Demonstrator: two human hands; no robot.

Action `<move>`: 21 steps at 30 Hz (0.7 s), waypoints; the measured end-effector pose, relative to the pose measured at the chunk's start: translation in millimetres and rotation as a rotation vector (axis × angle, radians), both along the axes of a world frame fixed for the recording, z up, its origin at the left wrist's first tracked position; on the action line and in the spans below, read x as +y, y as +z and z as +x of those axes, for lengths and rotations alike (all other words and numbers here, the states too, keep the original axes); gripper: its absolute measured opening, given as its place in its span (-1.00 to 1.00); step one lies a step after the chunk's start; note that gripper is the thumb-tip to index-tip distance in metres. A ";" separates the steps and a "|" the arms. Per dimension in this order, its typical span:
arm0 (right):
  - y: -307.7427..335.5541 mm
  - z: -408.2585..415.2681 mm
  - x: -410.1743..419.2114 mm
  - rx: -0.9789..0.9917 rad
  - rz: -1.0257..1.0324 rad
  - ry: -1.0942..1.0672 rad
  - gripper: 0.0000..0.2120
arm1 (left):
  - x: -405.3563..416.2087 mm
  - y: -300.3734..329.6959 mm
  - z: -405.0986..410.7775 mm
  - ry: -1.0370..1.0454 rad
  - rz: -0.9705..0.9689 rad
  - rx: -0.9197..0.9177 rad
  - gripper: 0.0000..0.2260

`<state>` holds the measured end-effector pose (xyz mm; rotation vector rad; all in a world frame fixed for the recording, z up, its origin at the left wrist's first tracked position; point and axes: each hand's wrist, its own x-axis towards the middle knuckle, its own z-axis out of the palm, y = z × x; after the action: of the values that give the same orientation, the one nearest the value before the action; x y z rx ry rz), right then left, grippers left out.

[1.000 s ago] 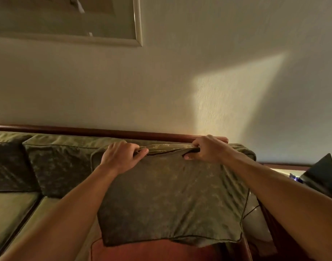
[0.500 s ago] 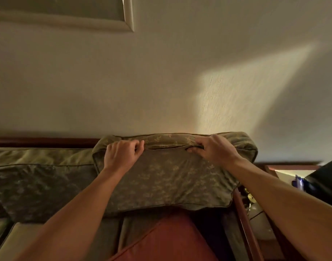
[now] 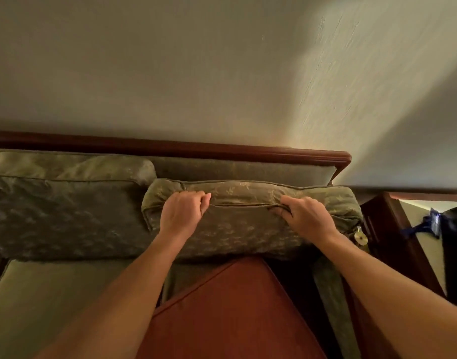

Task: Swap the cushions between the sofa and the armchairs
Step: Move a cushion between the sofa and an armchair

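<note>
Green leaf-patterned fabric back cushion (image 3: pixel 248 224) stands at the wooden-framed sofa's (image 3: pixel 222 149) right end | my left hand (image 3: pixel 182 213) and right hand (image 3: pixel 306 216) each pinch its top seam | rust-red cushion (image 3: pixel 230 314) lies in front | best handled level, both grips firm.

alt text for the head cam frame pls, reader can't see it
Two bare hands, left hand and right hand, pinch the top seam of a green patterned cushion standing against the back of a green sofa. A second green cushion leans beside it on the left, and a red cushion lies in front.
</note>
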<state>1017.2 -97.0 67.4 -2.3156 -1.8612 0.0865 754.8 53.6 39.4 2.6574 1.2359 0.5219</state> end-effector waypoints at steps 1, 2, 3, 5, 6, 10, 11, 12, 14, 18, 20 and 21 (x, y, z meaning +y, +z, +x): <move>0.7 2.1 4.0 0.030 -0.010 -0.003 -0.68 | 3.9 0.5 3.3 0.011 -0.008 -0.001 -0.59; 0.4 3.6 8.7 0.051 -0.021 -0.010 -0.67 | 6.6 -0.2 6.3 0.030 -0.013 -0.003 -0.60; -0.3 3.9 13.3 0.062 -0.024 -0.025 -0.66 | 8.7 -0.8 9.7 0.047 -0.017 -0.001 -0.60; -6.1 3.2 21.4 0.052 0.013 -0.081 -0.66 | 13.7 -3.7 15.1 0.053 -0.018 0.001 -0.62; -10.6 1.5 24.0 0.046 0.037 -0.107 -0.67 | 16.5 -5.3 16.6 0.051 -0.010 -0.004 -0.64; -26.6 1.1 33.6 0.072 0.076 -0.149 -0.73 | 28.3 -11.9 21.7 0.033 -0.040 -0.022 -0.73; -28.9 3.0 37.1 0.081 0.080 -0.152 -0.74 | 29.9 -15.1 21.9 0.028 -0.048 -0.021 -0.75; -30.4 4.9 40.8 0.090 0.083 -0.151 -0.74 | 30.7 -18.6 21.8 0.023 -0.046 -0.011 -0.76; -34.2 7.9 46.6 0.066 0.065 -0.140 -0.67 | 31.5 -25.3 22.3 0.023 -0.038 0.055 -0.70; -42.7 1.7 49.7 -0.014 0.002 -0.171 -0.53 | 34.2 -25.6 28.8 0.055 -0.051 0.155 -0.65; -42.8 -3.0 49.7 -0.018 -0.023 -0.209 -0.50 | 33.6 -22.4 31.3 0.067 -0.074 0.178 -0.66; -42.1 -4.6 48.5 -0.023 -0.041 -0.220 -0.48 | 32.0 -21.0 31.8 0.072 -0.076 0.190 -0.66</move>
<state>1012.6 -48.5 25.4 -2.5415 -1.6161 0.0705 786.6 85.6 18.5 2.6575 1.3766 0.2301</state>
